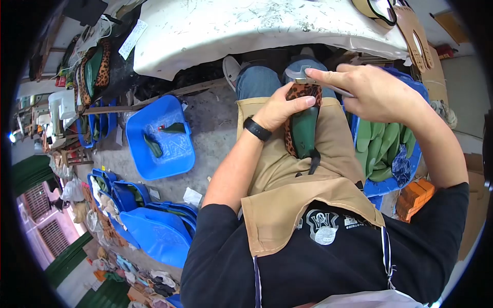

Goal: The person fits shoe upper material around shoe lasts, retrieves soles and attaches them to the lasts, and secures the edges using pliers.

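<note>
Black shirt [303, 272], six o'clock; left hand [280, 109] clamping leopard-patterned shoe [304, 127], right hand [377, 92], metal tool [299, 81]; scuffed tabletop [226, 31], twelve; floor [211, 141], nine

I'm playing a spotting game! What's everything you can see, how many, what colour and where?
Shoe piece: one, green and leopard-print, over the apron
Metal tool: one, silver, at the shoe piece's far end
Table: one, white, in front
Tubs: several, blue, both sides
Small pieces: two, dark green, in a left tub
Flat pieces: many, light green, in a right tub
Blocky stack: one, orange, right side
Papers: several, white, left side
Far clutter: uncountable, mixed colours, left side
Apron: one, tan, centre
Shirt: one, black, bottom middle
Wristband: one, black, left wrist
Left hand: one, bare, fingers on the shoe piece
Right hand: one, bare, fingers on the metal tool
</note>
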Demonstrator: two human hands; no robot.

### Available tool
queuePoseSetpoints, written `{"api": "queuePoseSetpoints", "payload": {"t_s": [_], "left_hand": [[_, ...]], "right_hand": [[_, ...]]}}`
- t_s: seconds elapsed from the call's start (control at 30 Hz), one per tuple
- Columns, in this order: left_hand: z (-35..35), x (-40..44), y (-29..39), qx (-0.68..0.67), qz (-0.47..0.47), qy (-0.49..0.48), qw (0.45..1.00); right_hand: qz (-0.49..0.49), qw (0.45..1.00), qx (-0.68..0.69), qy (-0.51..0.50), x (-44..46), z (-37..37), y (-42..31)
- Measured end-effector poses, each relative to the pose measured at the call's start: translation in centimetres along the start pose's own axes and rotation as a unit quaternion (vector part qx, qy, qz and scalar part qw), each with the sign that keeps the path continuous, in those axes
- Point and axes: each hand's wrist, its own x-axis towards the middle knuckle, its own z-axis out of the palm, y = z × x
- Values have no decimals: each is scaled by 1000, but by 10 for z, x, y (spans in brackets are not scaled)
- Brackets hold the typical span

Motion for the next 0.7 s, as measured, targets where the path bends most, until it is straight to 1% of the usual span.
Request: {"api": "queuePoseSetpoints", "payload": {"t_s": [0.07, 0.1, 0.17, 0.23, 0.27, 0.3, 0.37, 0.4, 0.43, 0.47, 0.5, 0.53, 0.57, 0.6, 0.63, 0.67, 0.7], "left_hand": [[-4, -3, -5, -18, 3, 3, 1000], [-6, -2, -1, -15, 12, 3, 1000], [-4, -11, 1, -61, 28, 15, 998], [-4, -16, 8, -102, 53, 27, 993], [-4, -19, 14, -100, 65, 35, 992], [-5, -21, 21, -103, 74, 43, 991], [-6, -25, 37, -110, 90, 61, 988], [-9, -27, 45, -113, 100, 69, 986], [-13, -28, 53, -111, 113, 78, 984], [-17, -31, 58, -131, 132, 76, 980], [-20, -33, 65, -150, 151, 72, 974], [-24, -34, 71, -167, 169, 66, 969], [-26, -35, 79, -184, 186, 58, 963], [-28, -33, 85, -181, 193, 60, 962], [-29, -31, 90, -179, 204, 64, 960], [-28, -27, 93, -178, 214, 67, 958], [-28, -23, 95, -180, 220, 71, 956]], "right_hand": [[-75, 994, -56, -60, 0, 19, 6], [-80, 993, -63, -56, 8, 26, 15], [-42, 997, -21, 54, 36, 43, 45], [-15, 986, 22, 166, 66, 51, 67], [-29, 986, 20, 165, 77, 56, 70], [-55, 975, -38, 214, 87, 62, 72], [-104, 933, -148, 310, 106, 70, 68], [-129, 903, -201, 358, 118, 72, 65], [-149, 911, -115, 368, 113, 73, 54], [-132, 918, -40, 372, 103, 80, 34], [-53, 964, 75, 250, 86, 88, 14], [29, 976, 182, 118, 70, 94, -1], [51, 952, 301, -14, 65, 120, 3], [36, 868, 480, -122, 61, 157, 7], [22, 740, 633, -226, 53, 184, 9], [42, 600, 749, -279, 41, 197, -16], [4, 550, 783, -291, 42, 198, -34]]}}
